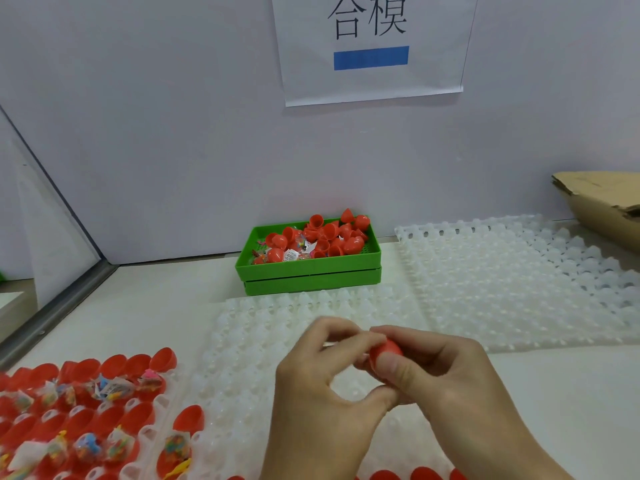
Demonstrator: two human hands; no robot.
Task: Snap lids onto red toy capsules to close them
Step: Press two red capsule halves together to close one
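I see a pale bench (145, 306) against a grey wall with a paper sign (372, 46). White trays (502, 282) cover the bench; a green bin (308, 268) of red lids sits at the wall, a cardboard box (602, 202) far right. My right hand (440, 375) has its grip curled round a red capsule (386, 351) above the near tray; the left hand (322, 375) pinches its other end. Open capsules (86, 410) holding toy packets stand lower left.
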